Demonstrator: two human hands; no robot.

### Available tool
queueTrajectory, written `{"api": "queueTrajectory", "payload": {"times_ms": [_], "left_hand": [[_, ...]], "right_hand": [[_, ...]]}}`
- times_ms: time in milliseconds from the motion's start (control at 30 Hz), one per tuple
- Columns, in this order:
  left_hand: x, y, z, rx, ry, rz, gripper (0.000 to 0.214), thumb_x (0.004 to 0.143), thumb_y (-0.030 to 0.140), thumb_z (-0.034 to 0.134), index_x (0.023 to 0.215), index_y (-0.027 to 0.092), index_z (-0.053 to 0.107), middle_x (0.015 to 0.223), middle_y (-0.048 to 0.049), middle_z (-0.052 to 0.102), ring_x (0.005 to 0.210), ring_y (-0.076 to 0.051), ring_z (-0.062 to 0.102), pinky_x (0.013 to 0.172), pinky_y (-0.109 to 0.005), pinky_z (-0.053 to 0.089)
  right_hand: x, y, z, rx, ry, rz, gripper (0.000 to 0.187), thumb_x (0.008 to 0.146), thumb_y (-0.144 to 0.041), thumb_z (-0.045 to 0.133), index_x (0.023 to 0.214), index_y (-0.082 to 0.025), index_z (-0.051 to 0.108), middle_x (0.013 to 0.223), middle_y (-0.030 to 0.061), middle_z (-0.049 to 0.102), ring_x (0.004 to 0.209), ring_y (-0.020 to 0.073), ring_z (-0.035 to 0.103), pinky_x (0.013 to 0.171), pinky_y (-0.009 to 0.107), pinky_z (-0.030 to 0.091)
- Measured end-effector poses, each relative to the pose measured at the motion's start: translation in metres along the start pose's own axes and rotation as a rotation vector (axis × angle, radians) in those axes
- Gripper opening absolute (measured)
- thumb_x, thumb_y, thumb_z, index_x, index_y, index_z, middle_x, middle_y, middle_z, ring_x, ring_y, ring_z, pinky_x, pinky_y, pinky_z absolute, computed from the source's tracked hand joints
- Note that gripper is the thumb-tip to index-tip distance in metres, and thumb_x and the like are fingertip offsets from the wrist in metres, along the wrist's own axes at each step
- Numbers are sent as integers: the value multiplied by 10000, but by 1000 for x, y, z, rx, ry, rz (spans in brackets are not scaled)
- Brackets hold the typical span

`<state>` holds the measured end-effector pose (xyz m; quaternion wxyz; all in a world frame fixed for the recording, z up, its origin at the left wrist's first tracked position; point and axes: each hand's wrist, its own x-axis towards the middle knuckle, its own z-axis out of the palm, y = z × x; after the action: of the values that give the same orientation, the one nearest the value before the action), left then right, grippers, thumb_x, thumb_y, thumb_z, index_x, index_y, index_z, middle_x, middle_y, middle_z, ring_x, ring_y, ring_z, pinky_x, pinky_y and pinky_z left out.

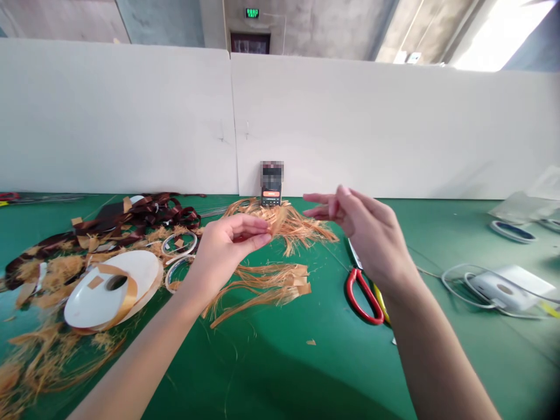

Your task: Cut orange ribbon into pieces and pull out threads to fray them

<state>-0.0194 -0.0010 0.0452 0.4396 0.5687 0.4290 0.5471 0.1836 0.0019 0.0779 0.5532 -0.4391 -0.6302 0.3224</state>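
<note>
My left hand (231,239) pinches a short piece of tan ribbon (276,223) between thumb and fingertips, above the green table. My right hand (363,224) is raised to the right, apart from the ribbon, with some fingers stretched leftward and nothing visible in them. Behind the held piece lies a pile of tan frayed ribbon strips (301,227). Nearer to me, several more fringed strips (280,283) lie side by side, their unfrayed ends to the right. Red-handled scissors (364,297) rest beneath my right hand, which partly hides them.
A phone (272,186) leans against the white partition (371,116). On the left are a white ribbon spool (144,271), dark brown ribbon (175,213) and loose tan fibres (56,350). A white adapter (510,286) with cable and a roll (511,231) lie right.
</note>
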Motion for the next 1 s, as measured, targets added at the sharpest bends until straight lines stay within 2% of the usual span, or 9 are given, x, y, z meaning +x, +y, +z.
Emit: {"api": "queueTrajectory", "payload": {"times_ms": [167,367,533,600,700,767,833,900,1000], "left_hand": [[-1,-2,2,61,-13,17,157,694,235,773,828,173,717,854,-44,752,833,-183,697,814,-297,555],[-3,-5,5,208,20,73,101,734,206,733,824,168,706,840,-41,749,817,-170,698,797,-275,551],[-3,-9,3,208,-7,12,89,742,181,717,828,167,699,829,-40,751,799,-166,701,791,-271,552],[-3,-13,0,177,-7,-29,97,730,176,722,822,158,697,830,-50,752,795,-170,703,798,-279,554],[-5,-18,-3,124,-26,-78,98,731,171,714,824,147,695,830,-63,751,787,-175,707,794,-291,559],[-7,-21,-4,71,-49,-99,95,744,170,698,836,148,691,838,-64,752,792,-174,708,780,-291,563],[-8,-22,-4,11,-72,-106,96,756,168,685,850,150,687,849,-63,752,805,-170,706,773,-285,565],[-9,-22,-4,-51,-86,-109,118,755,172,691,870,147,685,857,-63,750,818,-169,703,775,-281,565],[-8,-20,-2,-134,-79,-118,174,735,195,723,896,143,683,876,-66,748,848,-173,699,796,-285,565]], "right_hand": [[2,-11,-10,404,-172,221,482,883,-611,419,635,-214,533,808,61,727,580,122,604,638,275,494],[-3,-9,-10,134,-462,521,762,853,-735,244,706,-140,698,567,70,647,344,49,236,370,257,242],[-11,-3,-6,43,-940,497,465,860,-534,548,731,-136,751,424,-74,304,404,53,256,413,238,214],[-12,0,-6,259,-882,362,281,869,-414,597,826,-184,754,426,-95,289,402,47,223,416,224,219],[-9,3,-3,545,-489,164,165,901,-308,574,928,-239,722,483,-92,443,384,30,244,413,193,278],[-7,5,1,587,-328,113,143,907,-272,565,896,-238,704,686,-50,633,433,14,404,482,173,388],[-6,7,6,530,-260,85,148,906,-264,560,846,-219,687,982,11,699,696,54,616,691,196,491],[-6,8,10,408,-256,72,94,869,-262,601,886,-207,676,1159,49,656,1005,130,624,875,257,484],[-7,12,13,93,-346,107,462,758,-294,710,1190,-191,583,1051,73,669,952,170,624,824,307,503]]}}
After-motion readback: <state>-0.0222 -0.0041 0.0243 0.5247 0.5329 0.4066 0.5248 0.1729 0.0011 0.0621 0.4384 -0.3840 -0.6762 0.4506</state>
